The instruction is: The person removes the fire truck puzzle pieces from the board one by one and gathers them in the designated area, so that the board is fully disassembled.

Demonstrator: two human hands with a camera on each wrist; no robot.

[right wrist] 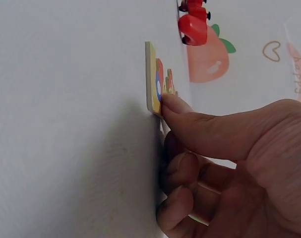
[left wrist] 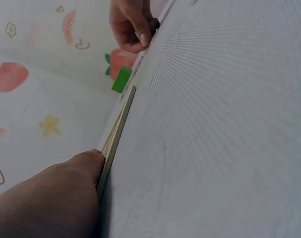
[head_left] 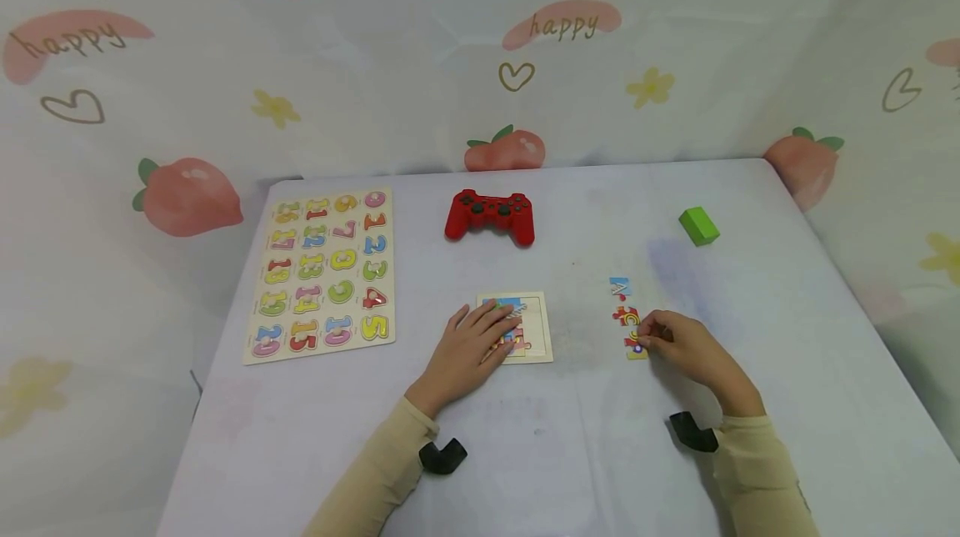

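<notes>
In the head view my left hand (head_left: 468, 349) lies flat with extended fingers on a small jigsaw board (head_left: 536, 312), covering much of its left half. A few blue and pink pieces show in the frame between and beside the fingers. To the right, my right hand (head_left: 686, 349) pinches the edge of a yellow jigsaw piece (head_left: 636, 352) with thumb and index finger. Its other fingers are curled under, close to the tabletop. Beyond that piece lie a red and yellow piece (head_left: 625, 316) and a blue piece (head_left: 619, 285), in a rough column.
A wooden number board (head_left: 292, 287) lies at the left of the white table (head_left: 525, 454). Behind the jigsaw board sits a red game controller (head_left: 491, 216). A green block (head_left: 699, 226) stands at the back right. A fruit-print cloth (head_left: 420, 70) hangs behind.
</notes>
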